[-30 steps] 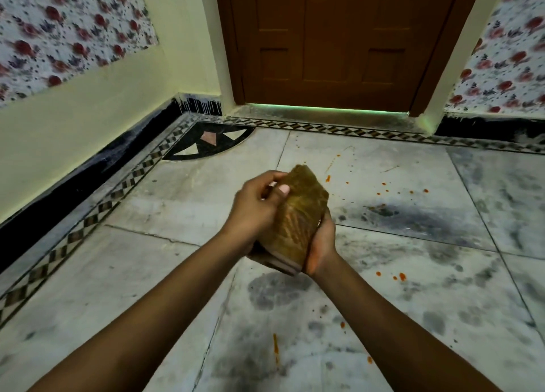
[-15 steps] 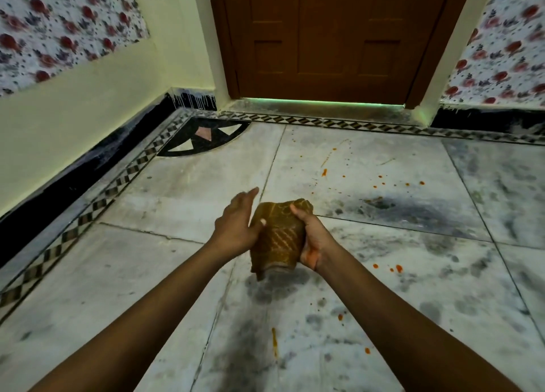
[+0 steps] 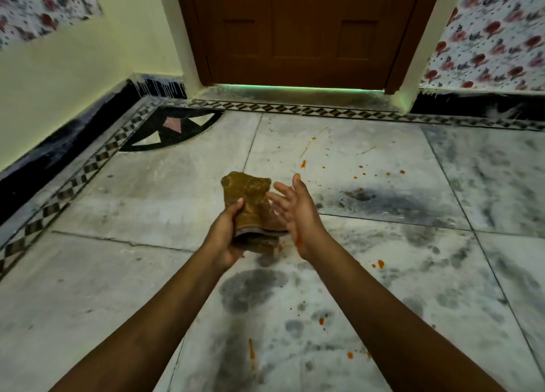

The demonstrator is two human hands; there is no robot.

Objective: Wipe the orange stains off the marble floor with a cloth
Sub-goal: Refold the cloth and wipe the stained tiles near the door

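Note:
My left hand (image 3: 225,232) grips a folded brown patterned cloth (image 3: 250,202) from its left side and holds it above the marble floor (image 3: 118,288). Just right of the cloth, my right hand (image 3: 298,211) is held with straight, spread fingers and holds nothing; an orange smear shows on its wrist. Orange stains dot the floor: small drops (image 3: 362,170) beyond the hands, a pair of drops (image 3: 379,264) to the right, and a streak (image 3: 251,351) near my forearms.
A brown wooden door (image 3: 303,28) stands closed straight ahead. A yellow wall with black skirting (image 3: 59,143) runs along the left, and a checkered border strip (image 3: 73,182) edges the floor. Flowered wallpaper (image 3: 489,37) covers the right wall.
My right hand has let go of the cloth and spread its fingers beside it. My left hand has closed round the cloth, which both hands held before.

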